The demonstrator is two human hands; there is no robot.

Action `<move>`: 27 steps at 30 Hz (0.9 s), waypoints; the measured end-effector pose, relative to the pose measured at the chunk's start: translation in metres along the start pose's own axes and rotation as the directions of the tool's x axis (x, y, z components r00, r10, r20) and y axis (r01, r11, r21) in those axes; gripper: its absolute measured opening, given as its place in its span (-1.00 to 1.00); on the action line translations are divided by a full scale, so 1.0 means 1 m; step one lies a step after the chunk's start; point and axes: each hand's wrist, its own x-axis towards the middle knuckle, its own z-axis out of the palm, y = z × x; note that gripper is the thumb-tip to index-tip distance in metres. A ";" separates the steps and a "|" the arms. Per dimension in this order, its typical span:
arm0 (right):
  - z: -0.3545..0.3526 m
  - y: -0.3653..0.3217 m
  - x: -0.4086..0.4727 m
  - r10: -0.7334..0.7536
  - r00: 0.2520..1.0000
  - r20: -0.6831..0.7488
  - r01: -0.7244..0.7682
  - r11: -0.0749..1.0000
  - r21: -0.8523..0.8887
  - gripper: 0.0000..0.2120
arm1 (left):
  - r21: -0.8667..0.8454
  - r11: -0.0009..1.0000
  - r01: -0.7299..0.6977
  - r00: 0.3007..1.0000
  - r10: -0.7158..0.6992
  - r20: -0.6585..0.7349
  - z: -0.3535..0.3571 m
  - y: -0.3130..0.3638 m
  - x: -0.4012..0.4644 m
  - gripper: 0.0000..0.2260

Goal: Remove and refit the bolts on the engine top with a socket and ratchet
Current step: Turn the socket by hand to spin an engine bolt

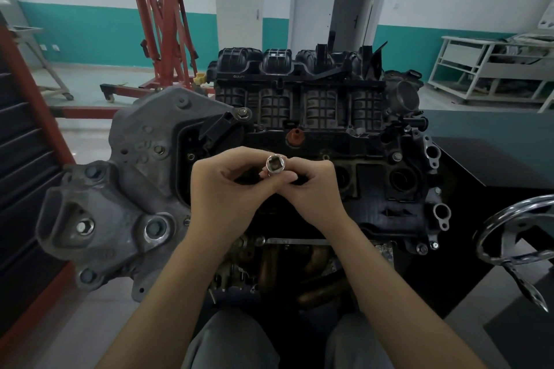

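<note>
Over the engine top, the left hand and right hand meet, fingers curled, pinching a socket; its square drive faces twelve o'clock.

red engine hoist, grey cabinet, white shelving

Shiny chromed metal socket; matt black plastic manifold; rough grey cast bracket.

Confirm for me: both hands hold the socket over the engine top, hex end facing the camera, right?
Not quite. In the head view the left hand and right hand hold the socket over the engine top, but its square drive end faces the camera.
</note>
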 end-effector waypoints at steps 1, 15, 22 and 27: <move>0.000 0.000 0.000 -0.007 1.000 0.005 0.007 1.000 -0.001 -0.85 | 0.016 1.000 0.004 1.000 -0.003 -0.025 0.001 0.001 0.000 -0.81; 0.001 -0.002 -0.001 -0.017 0.999 0.042 0.015 0.999 0.043 -0.88 | 0.125 0.991 -0.039 0.997 0.046 -0.054 0.007 0.002 -0.003 -0.76; -0.002 -0.004 -0.001 -0.021 0.997 0.073 0.016 0.998 0.065 -0.85 | -0.149 0.988 0.029 0.997 -0.017 0.079 0.002 0.000 -0.004 -0.75; -0.001 -0.003 -0.001 0.007 0.998 0.065 -0.010 0.999 0.044 -0.84 | 0.048 0.999 -0.008 0.994 0.013 -0.106 0.009 -0.003 -0.007 -0.79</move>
